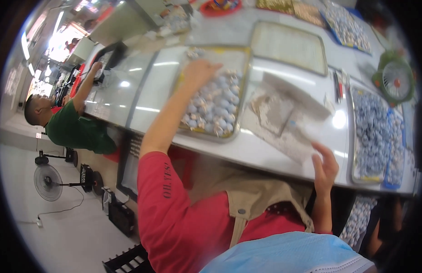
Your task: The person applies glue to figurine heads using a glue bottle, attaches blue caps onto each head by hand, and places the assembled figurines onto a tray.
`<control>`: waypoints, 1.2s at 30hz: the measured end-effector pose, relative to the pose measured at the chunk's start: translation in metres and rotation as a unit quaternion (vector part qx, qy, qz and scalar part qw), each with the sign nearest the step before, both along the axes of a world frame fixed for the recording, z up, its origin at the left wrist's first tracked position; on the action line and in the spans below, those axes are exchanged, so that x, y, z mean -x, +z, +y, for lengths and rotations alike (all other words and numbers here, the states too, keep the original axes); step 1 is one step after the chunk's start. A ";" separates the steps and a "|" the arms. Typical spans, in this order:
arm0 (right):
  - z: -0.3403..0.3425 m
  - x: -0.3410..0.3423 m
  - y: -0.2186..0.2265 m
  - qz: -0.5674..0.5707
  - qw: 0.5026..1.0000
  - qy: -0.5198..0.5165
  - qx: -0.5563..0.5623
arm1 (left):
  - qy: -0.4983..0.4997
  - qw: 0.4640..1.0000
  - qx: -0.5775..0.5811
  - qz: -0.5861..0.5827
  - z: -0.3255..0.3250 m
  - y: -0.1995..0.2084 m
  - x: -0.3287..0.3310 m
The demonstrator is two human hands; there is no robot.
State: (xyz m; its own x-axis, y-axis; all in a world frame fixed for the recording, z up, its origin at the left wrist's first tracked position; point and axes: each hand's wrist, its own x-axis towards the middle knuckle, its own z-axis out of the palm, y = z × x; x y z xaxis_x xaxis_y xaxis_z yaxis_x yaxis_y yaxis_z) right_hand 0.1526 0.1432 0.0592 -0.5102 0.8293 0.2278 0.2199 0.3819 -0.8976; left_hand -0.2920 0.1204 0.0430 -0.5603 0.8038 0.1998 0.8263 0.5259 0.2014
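At the near edge of the worktop [283, 159] the right hand [326, 166] rests with fingers released beside crumpled paper [283, 113], while farther off the left hand [199, 73], fingers spread and holding nothing, lies over the tray [240, 91] of bluish-white balls [215, 107].

left hand [199, 73] reaching into a tray [242, 59] of pale round pieces [215, 107], right hand [324, 166] flat on crumpled paper [283, 118] on the worktop [165, 86]

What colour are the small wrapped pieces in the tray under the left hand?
Pale blue-grey pieces, in a metal tray; head view, blurred.
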 end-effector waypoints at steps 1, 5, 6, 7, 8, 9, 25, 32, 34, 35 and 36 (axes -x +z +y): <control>0.003 -0.009 -0.006 -0.007 1.000 -0.010 0.006 | 0.005 0.999 0.049 -0.009 0.013 -0.002 0.010; 0.020 -0.009 -0.005 -0.104 0.985 -0.079 -0.117 | 0.019 0.993 -0.097 0.062 0.043 -0.036 0.057; 0.022 -0.005 -0.004 -0.099 0.984 -0.073 -0.128 | 0.022 0.994 -0.059 0.085 0.048 -0.048 0.072; 0.024 -0.002 -0.005 -0.112 0.982 -0.088 -0.123 | 0.024 0.994 -0.018 0.103 0.053 -0.050 0.078; 0.027 0.000 -0.006 -0.123 0.980 -0.103 -0.116 | 0.030 0.994 -0.025 0.105 0.058 -0.051 0.082; 0.029 0.000 -0.009 -0.121 0.980 -0.101 -0.121 | 0.038 0.994 -0.017 0.099 0.061 -0.050 0.080; 0.059 -0.014 -0.054 -0.197 0.973 -0.054 -0.109 | -0.235 0.716 -0.201 -0.626 -0.061 0.027 -0.166; 0.044 0.008 -0.040 -0.190 0.978 -0.041 -0.076 | -0.035 0.416 -0.119 -0.901 -0.093 -0.014 -0.279; 0.031 -0.002 -0.048 -0.140 0.988 -0.064 0.025 | -0.054 0.496 -0.104 -0.861 -0.094 -0.024 -0.288; 0.027 -0.007 -0.051 -0.064 0.990 -0.073 0.107 | -0.051 0.487 -0.093 -0.867 -0.095 -0.031 -0.292; 0.020 -0.013 -0.055 0.031 0.983 -0.058 0.174 | -0.054 0.508 -0.105 -0.853 -0.098 -0.037 -0.295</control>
State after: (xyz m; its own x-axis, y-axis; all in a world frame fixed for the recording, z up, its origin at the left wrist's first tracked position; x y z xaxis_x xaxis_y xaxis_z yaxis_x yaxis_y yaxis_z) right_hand 0.1659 0.1631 0.0040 -0.4014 0.9144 -0.0521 0.1856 0.0255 -0.9823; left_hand 0.0028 0.0224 0.0064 -0.0167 0.9094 -0.4155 -0.6246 0.3150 0.7146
